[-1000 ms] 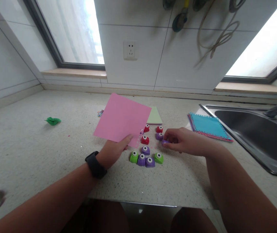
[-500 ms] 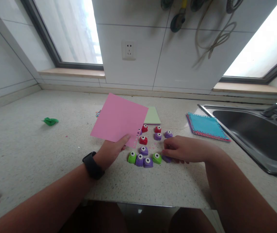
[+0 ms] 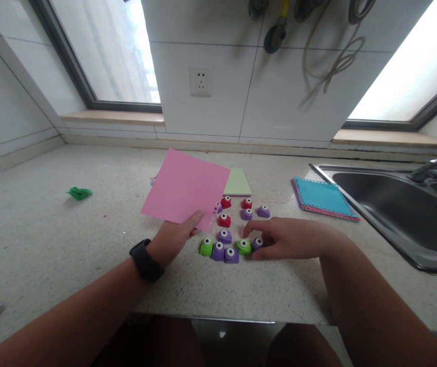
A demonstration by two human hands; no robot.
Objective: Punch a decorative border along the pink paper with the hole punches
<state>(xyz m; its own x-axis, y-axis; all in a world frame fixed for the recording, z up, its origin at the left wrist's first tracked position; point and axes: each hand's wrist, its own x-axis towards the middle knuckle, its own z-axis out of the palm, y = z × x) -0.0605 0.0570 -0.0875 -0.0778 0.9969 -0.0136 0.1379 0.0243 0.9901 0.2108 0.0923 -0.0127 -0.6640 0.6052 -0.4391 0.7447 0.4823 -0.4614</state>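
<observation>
My left hand grips a pink sheet of paper at its lower edge, thumb on top; small holes run along the sheet's lower right edge. My right hand has its thumb and index finger apart around a purple punch and beside a green punch, both standing on the counter. Between the hands stand several more punches: a green one, purple ones and red ones.
A light green pad lies behind the punches. At the right, a stack of blue and pink sheets lies beside the metal sink. A crumpled green piece rests at the left.
My right hand has moved slightly left and its thumb and index finger have spread apart, with the purple punch now showing between them. My left hand still holds the pink sheet.
</observation>
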